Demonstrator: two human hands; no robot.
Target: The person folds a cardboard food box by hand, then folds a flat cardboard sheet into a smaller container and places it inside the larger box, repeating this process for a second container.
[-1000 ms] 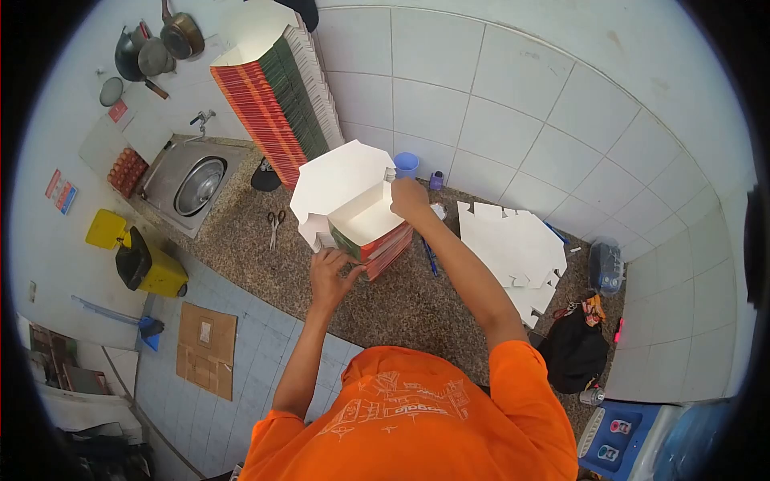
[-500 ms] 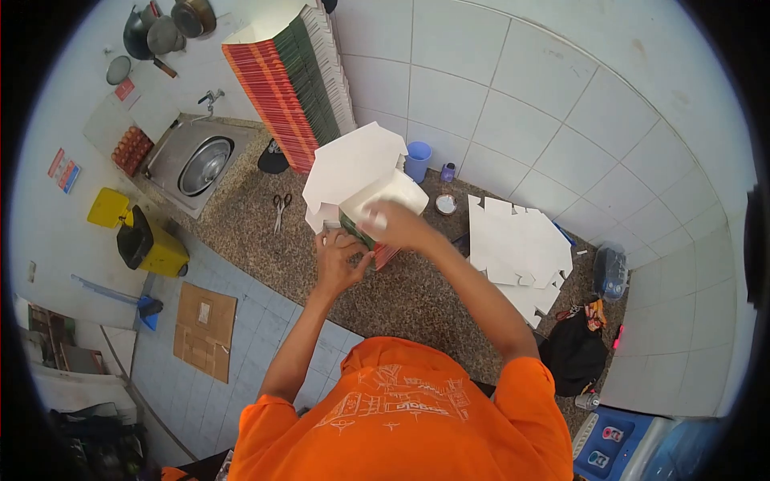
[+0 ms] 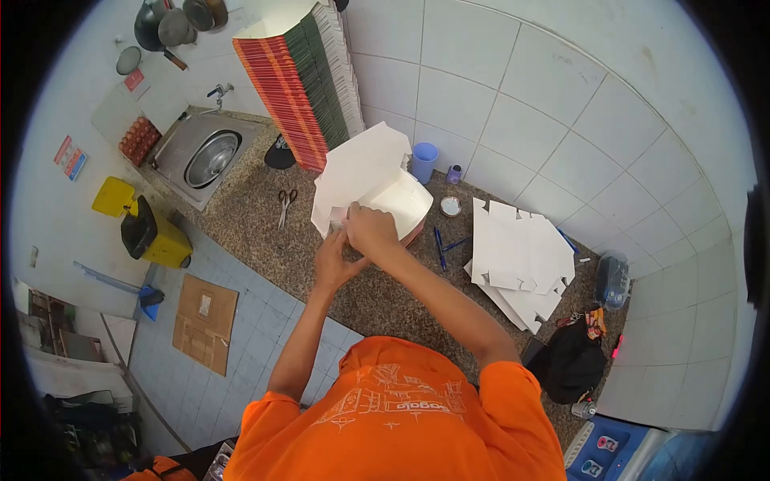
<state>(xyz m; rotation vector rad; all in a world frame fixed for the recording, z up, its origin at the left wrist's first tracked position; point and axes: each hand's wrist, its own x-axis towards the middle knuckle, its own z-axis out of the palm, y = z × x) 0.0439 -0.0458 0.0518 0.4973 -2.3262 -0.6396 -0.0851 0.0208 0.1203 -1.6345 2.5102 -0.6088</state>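
Observation:
A cardboard box (image 3: 401, 200), white inside, stands on the speckled counter with its lid flap (image 3: 361, 156) folded back toward the stack behind it. My left hand (image 3: 331, 263) grips the box's near left corner from below, fingers curled. Across that same corner lies my right hand (image 3: 372, 232), its fingers closed on the box edge. A small pale tab (image 3: 338, 215) sticks up beside the fingertips. My hands cover most of the corner.
Nested red and green boxes (image 3: 293, 88) rise in a tall stack behind. Scissors (image 3: 285, 208) lie to the left. A blue cup (image 3: 424, 162), small purple bottle (image 3: 454, 174), white pot (image 3: 450, 206), pens (image 3: 439, 248) and flat white cardboard pieces (image 3: 513, 260) are to the right.
My right hand has moved left and slightly down from above the box to its near left corner, baring more of the inside. My left hand stays at that corner.

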